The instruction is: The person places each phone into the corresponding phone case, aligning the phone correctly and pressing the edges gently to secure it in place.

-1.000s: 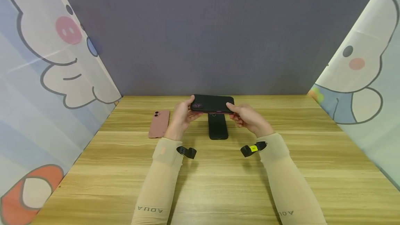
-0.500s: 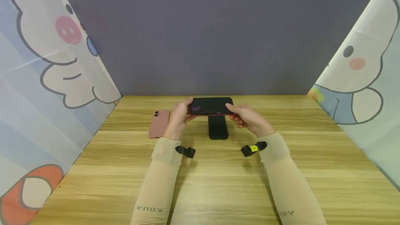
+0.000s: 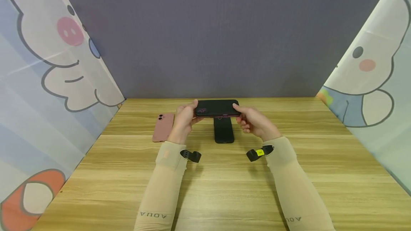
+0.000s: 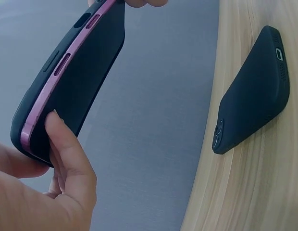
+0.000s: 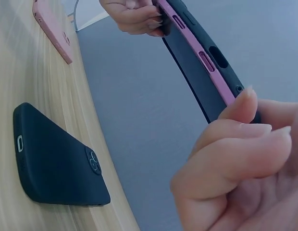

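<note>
Above the table, my left hand [image 3: 183, 121] and right hand [image 3: 255, 121] hold a phone sideways by its two ends. Its metal frame [image 4: 39, 103] is pinkish purple, with a black phone case [image 3: 218, 107] over its back. Along the long side facing me, a strip of frame shows beside the case edge. The dark screen [image 4: 86, 67] faces down. My left thumb and fingers grip the camera end. At the other end, my right thumb and index finger pinch the phone while the other fingers curl beneath. The far long side is hidden.
Below the held phone, another phone in a black case [image 3: 224, 133] lies back up on the wooden table [image 3: 221, 184]. A pink phone [image 3: 163, 127] lies to the left, beside my left wrist. A grey panel [image 3: 218, 35] stands behind the table, with cartoon-print sheets at both sides.
The held phone came down slightly and shifted a little left with my left hand, and its tilt changed a little. Both hands have kept their hold; the phones on the table have stayed put.
</note>
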`<state>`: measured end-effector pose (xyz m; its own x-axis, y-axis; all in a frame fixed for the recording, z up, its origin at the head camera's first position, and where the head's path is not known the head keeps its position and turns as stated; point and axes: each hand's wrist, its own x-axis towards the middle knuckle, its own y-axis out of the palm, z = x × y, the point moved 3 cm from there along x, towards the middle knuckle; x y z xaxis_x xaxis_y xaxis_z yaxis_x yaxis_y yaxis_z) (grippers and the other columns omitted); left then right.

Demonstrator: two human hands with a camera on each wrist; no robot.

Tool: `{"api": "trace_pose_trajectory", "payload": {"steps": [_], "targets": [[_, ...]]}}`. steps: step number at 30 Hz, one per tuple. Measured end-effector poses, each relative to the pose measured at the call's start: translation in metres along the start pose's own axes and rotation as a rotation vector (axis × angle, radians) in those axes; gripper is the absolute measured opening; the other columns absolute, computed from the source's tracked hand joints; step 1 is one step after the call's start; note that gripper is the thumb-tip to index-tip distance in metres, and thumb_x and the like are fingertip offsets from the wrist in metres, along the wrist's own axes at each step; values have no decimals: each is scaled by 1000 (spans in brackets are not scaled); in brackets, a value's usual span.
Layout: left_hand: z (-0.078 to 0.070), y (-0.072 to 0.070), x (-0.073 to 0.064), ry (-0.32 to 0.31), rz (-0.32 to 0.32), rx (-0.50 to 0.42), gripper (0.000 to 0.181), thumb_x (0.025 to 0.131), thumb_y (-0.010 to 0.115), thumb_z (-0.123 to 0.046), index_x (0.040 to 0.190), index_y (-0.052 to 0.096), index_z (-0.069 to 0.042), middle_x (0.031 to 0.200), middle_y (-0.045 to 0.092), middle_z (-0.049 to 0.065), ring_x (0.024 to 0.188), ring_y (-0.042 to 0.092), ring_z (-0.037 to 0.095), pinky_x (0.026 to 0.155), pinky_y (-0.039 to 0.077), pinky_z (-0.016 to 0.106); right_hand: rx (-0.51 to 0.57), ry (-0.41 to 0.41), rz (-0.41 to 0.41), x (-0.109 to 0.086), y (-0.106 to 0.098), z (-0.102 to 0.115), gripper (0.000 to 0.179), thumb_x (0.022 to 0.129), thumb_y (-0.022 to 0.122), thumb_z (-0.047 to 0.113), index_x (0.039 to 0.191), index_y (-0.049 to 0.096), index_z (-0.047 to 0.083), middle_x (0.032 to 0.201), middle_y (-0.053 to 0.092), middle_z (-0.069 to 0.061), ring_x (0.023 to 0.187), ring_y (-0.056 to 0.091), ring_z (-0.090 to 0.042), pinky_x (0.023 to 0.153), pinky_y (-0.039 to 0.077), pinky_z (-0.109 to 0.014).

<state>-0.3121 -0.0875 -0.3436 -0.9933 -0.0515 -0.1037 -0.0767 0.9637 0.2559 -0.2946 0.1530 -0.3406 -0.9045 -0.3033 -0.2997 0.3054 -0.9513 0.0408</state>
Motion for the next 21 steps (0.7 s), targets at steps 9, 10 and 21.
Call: {"api": "trace_pose_trajectory", "payload": {"steps": [9,10,21], "targets": [[0,0,0,-21,8,-2,38,105,58,-30,120,67,4,85,70,4,70,67,13,71,59,29,-9,-42,4,1,-1,0,46,105,55,43,73,48,10,63,42,3,46,29,-8,45,26,-21],[0,0,0,-21,10,-1,38,105,58,-30,121,67,4,85,70,4,70,67,13,72,59,29,-4,-45,3,1,-1,0,46,105,55,42,73,48,10,63,41,3,46,28,-8,44,26,-21],[0,3,-1,-27,16,-8,34,106,58,-29,114,69,2,84,70,4,70,68,13,71,59,28,85,-72,14,2,-4,0,46,106,57,34,65,53,13,57,40,3,44,27,-7,42,25,-20]]}}
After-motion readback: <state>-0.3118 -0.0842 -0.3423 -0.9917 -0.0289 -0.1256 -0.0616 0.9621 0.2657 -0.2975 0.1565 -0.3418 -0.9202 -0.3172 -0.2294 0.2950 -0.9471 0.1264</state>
